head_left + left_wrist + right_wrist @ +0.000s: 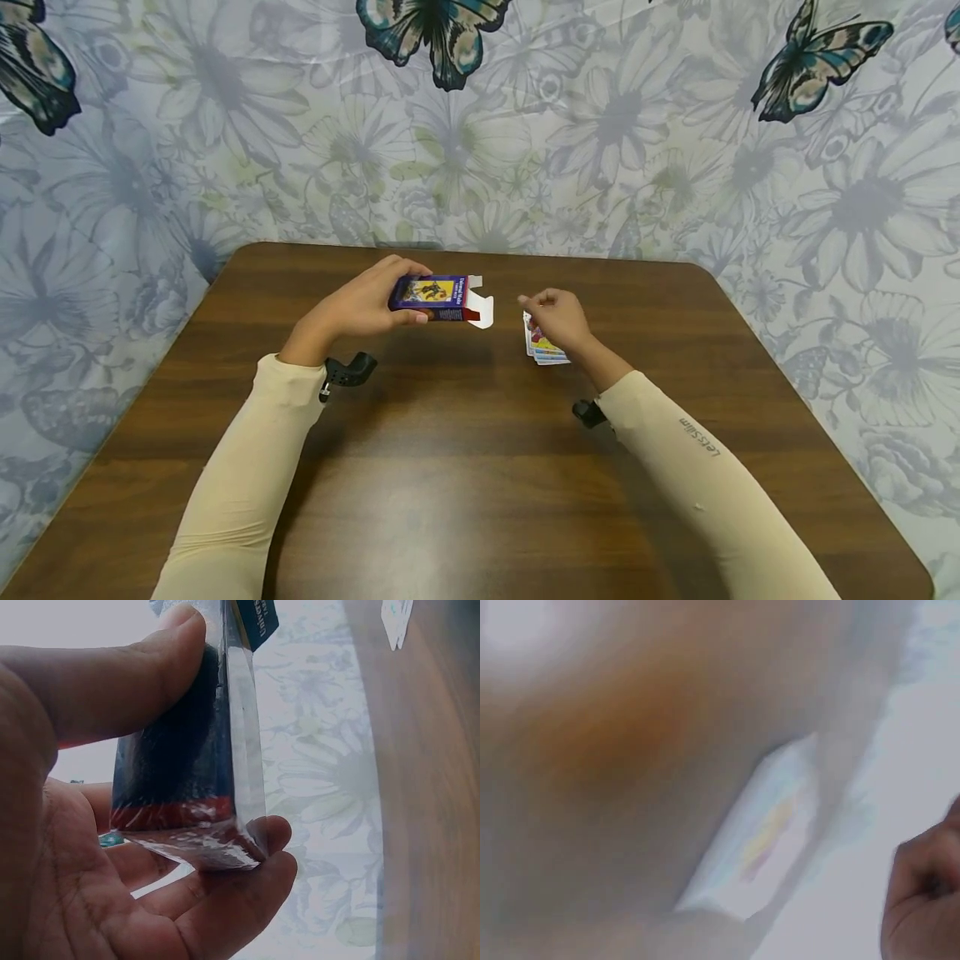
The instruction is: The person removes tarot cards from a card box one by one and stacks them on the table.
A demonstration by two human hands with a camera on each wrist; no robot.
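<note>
Hand [362, 304] (left) curled; box [431, 290] in grip

In front of me I see a brown table [480, 467], glossy near me, its far corners rounded. Behind it, a backdrop [315, 208] shows pale grey flowers [870, 204] and, higher up, teal-and-black butterflies [435, 33].

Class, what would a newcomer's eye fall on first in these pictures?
Probably the dark butterflies along the top of the pale flowered backdrop. Then the blue box, its end open, gripped by the left hand over the brown table, and the picture cards lying there, partly hidden by the right hand.
</note>
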